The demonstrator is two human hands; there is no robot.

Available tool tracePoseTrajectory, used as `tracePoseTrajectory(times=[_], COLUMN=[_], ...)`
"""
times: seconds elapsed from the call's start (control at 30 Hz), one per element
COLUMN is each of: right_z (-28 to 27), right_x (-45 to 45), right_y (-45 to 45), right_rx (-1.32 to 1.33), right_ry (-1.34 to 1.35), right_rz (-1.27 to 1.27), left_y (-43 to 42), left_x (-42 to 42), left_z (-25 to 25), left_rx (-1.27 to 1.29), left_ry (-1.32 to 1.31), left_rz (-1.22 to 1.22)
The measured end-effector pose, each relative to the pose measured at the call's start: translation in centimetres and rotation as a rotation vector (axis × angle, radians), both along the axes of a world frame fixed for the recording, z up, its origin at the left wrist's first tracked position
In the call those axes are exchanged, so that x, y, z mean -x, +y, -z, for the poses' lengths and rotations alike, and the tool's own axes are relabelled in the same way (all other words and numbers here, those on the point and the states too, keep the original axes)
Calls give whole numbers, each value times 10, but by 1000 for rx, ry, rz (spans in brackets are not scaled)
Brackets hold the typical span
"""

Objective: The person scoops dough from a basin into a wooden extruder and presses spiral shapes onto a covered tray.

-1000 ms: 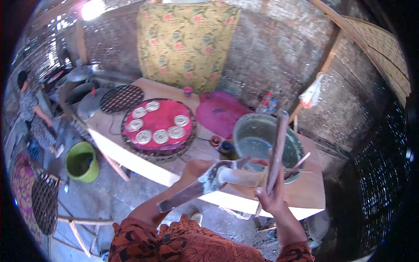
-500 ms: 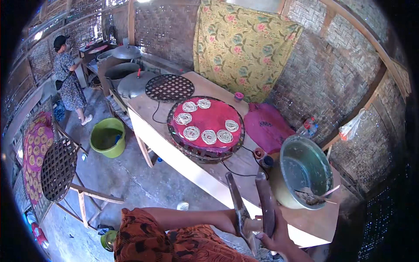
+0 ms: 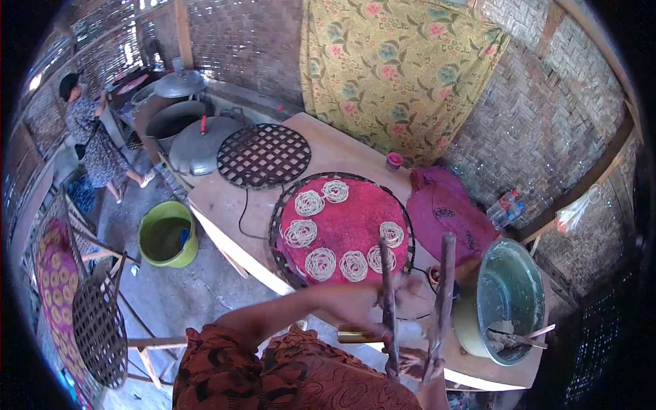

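Observation:
Two long dark wooden handles [image 3: 441,301] of what looks like a hand press stand up in front of me, with a pale part low between them. My right hand [image 3: 412,362] wraps round the lower end of the tool. My left hand [image 3: 404,297] is smeared by motion at the left handle, so its fingers do not show clearly. A brass-coloured cylinder [image 3: 359,336] is below my left forearm; its support is hidden. Beyond the tool, several coiled nests of white strands [image 3: 320,264] lie around the edge of a red cloth [image 3: 348,225] on a round woven tray [image 3: 276,254].
On the table [image 3: 205,198] are an empty lattice tray [image 3: 264,156], a pink cloth [image 3: 451,208] and a green tub [image 3: 509,301] with dough and sticks. A lime bucket [image 3: 167,234] stands on the floor. Another person [image 3: 96,133] stands by the pots at the far left.
The view has shifted, bringing the tray nearer. The handles now stand more upright and parallel. My left hand has moved up from the tool's lower part, and the brass-coloured cylinder has come into view.

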State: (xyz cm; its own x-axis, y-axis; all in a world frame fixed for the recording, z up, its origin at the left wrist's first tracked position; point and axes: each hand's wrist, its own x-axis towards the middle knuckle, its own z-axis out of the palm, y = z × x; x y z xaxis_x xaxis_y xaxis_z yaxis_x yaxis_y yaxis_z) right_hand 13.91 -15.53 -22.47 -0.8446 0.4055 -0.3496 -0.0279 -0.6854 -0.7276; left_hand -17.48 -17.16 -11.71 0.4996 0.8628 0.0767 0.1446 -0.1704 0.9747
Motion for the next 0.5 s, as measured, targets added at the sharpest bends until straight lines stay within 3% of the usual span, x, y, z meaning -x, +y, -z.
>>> tracePoseTrajectory(times=[0.03, 0.07, 0.1, 0.2, 0.4, 0.5], right_z=[5, 7, 6, -12, -92, -119], right_x=[26, 49, 66, 103, 139, 159], right_y=[8, 17, 29, 66, 172, 223], right_rx=[61, 106, 133, 180, 77, -26], right_ry=[24, 45, 65, 129, 272, 188], right_rz=[-40, -83, -132, -253, -457, -443], left_y=[11, 38, 58, 92, 183, 235], left_x=[18, 31, 37, 64, 126, 158], left_z=[-13, -15, -23, -72, -122, -106], left_rx=[-163, -342, -139, -51, -65, -37], left_ry=[93, -218, -677, -1048, -1061, -1177], left_rz=[-150, -181, -148, -10, -28, -9])
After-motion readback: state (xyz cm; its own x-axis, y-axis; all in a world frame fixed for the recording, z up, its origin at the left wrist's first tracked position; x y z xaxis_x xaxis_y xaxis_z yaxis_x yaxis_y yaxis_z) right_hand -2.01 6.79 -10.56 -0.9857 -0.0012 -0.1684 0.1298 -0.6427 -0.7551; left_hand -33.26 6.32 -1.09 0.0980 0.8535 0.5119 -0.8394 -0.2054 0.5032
